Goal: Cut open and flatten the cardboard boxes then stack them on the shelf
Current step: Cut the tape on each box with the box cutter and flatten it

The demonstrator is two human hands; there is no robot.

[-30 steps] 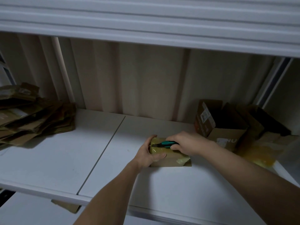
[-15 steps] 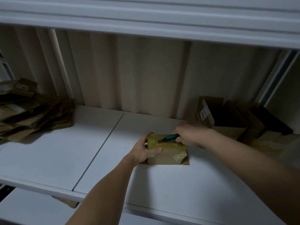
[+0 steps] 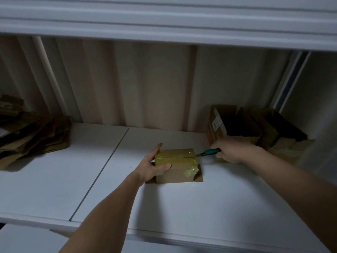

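Head view: a small cardboard box [image 3: 176,165], wrapped across its top in yellowish tape [image 3: 175,156], is seen standing on the white shelf [image 3: 209,201], near its middle, with a loose flap lying flat beneath it. The box is steadied at its left end by the left hand [image 3: 152,166], the fingers spread along the far side and the thumb pressed on the near face. A green-handled cutter [image 3: 209,152] is clenched in the right hand [image 3: 230,151], its blade at the right end of the box top, where a slit is visible along the taped seam. The cutting-open step is judged to be in hand. The next move is judged to call for the top flaps to be parted and the box pressed flat. A pile of flattened cardboard [image 3: 34,134] is noted at the shelf's left end, and uncut open boxes [image 3: 237,125] at the right rear.
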